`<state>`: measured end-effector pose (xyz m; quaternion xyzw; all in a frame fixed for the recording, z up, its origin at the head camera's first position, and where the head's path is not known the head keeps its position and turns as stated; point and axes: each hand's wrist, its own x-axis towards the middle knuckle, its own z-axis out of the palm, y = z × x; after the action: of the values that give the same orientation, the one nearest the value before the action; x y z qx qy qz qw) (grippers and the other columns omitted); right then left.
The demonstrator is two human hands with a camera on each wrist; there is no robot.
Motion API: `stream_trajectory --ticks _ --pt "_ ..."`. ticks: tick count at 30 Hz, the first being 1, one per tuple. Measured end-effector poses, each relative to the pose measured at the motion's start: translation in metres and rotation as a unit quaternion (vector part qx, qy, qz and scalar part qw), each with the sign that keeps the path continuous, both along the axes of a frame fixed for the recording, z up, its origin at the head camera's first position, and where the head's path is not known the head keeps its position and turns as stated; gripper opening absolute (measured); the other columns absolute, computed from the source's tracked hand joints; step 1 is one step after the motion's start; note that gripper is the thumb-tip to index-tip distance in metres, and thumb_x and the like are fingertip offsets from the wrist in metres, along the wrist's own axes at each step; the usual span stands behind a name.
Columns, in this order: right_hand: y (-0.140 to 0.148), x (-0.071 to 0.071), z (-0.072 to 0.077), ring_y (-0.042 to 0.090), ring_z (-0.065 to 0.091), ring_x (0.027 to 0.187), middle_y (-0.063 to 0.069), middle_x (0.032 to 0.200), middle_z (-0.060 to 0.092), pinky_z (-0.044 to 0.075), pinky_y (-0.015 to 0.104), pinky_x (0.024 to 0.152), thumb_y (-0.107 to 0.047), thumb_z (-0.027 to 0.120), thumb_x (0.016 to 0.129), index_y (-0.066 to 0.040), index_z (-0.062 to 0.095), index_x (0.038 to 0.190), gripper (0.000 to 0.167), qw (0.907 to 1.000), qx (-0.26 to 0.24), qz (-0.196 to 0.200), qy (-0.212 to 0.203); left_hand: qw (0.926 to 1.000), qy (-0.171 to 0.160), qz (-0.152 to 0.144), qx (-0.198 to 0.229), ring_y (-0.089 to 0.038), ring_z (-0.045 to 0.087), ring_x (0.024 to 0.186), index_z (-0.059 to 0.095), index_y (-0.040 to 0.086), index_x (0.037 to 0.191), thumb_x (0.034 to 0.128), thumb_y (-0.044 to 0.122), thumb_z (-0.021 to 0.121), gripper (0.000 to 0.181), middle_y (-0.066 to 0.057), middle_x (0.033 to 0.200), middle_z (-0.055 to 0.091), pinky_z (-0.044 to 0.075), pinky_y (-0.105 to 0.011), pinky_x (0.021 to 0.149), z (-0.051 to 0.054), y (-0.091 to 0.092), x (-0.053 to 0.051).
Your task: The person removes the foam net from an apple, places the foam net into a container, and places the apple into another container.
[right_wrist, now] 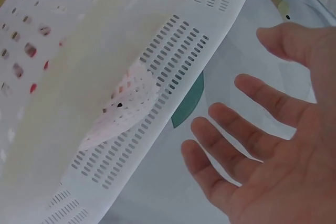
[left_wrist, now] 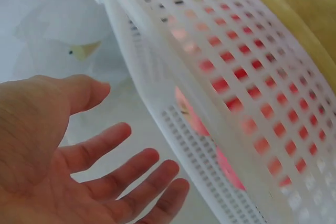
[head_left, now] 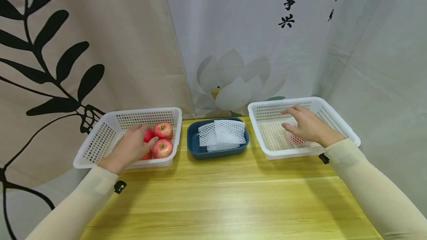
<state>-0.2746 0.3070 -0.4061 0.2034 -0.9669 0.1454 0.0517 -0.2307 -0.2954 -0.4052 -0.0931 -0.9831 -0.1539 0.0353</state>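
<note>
My left hand [head_left: 131,145] hovers over the left white basket [head_left: 96,136], its fingers apart and nothing in its grasp. Several red apples [head_left: 163,131] are bunched at that basket's right end, partly hidden by the hand. Through the basket's slotted wall [left_wrist: 247,72] they show as red patches in the left wrist view. Above the right white basket [head_left: 273,136] is my right hand [head_left: 308,126], fingers spread and holding nothing. Below it lies an apple in a white foam net [head_left: 295,140], partly covered by the hand; the right wrist view shows the netted apple [right_wrist: 128,103] too.
Between the baskets stands a dark blue tray [head_left: 218,155] with white foam nets [head_left: 230,134] lying in it. All three containers rest on a wooden table [head_left: 213,199]. Behind them hangs a printed cloth [head_left: 133,47], close to their back rims.
</note>
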Motion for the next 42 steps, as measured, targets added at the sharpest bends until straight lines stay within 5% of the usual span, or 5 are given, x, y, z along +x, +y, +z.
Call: stream_trajectory --ticks 7,18,32,38,42 --pt "0.007 -0.002 -0.002 0.063 0.056 0.151 0.040 0.162 0.059 0.045 0.080 0.126 -0.029 0.079 0.111 0.002 0.062 0.161 0.061 0.9996 0.011 -0.006 -0.027 0.9981 0.055 -0.023 0.016 -0.048 0.069 0.130 0.068 -0.003 0.151 0.1120 0.027 0.077 0.050 -0.030 0.148 0.069 0.064 -0.069 0.110 0.000 0.027 0.010" --pt "0.014 -0.005 -0.008 0.068 0.056 0.147 0.046 0.161 0.054 0.048 0.084 0.120 -0.035 0.081 0.110 0.002 0.058 0.164 0.069 0.9981 0.018 -0.012 -0.057 0.9919 0.101 -0.058 0.050 -0.035 0.068 0.119 0.075 0.005 0.146 0.1114 0.023 0.077 0.039 -0.020 0.139 0.071 0.070 -0.055 0.097 -0.011 0.071 0.015" --pt "0.014 -0.006 -0.008 0.069 0.055 0.148 0.046 0.163 0.052 0.047 0.085 0.121 -0.035 0.080 0.111 0.002 0.056 0.166 0.070 0.9972 0.026 -0.016 -0.068 0.9938 0.081 -0.066 0.038 -0.034 0.073 0.110 0.074 0.011 0.148 0.1107 0.030 0.081 0.043 -0.018 0.143 0.072 0.072 -0.046 0.077 -0.026 0.100 0.016" --pt "0.014 -0.008 -0.008 0.071 0.056 0.146 0.048 0.163 0.051 0.048 0.085 0.119 -0.034 0.080 0.111 0.003 0.055 0.166 0.071 0.9971 0.032 -0.012 -0.068 0.9944 0.063 -0.069 0.050 -0.038 0.071 0.133 0.074 0.013 0.150 0.1114 0.032 0.080 0.044 -0.018 0.150 0.071 0.073 -0.053 0.093 -0.031 0.111 0.018" --pt "0.014 -0.009 -0.008 0.070 0.056 0.146 0.048 0.161 0.053 0.048 0.085 0.120 -0.033 0.079 0.111 0.004 0.056 0.165 0.070 0.9973 0.034 -0.008 -0.065 0.9927 0.072 -0.081 0.054 -0.037 0.072 0.128 0.075 0.012 0.149 0.1105 0.032 0.082 0.044 -0.017 0.146 0.073 0.072 -0.051 0.092 -0.033 0.120 0.018"
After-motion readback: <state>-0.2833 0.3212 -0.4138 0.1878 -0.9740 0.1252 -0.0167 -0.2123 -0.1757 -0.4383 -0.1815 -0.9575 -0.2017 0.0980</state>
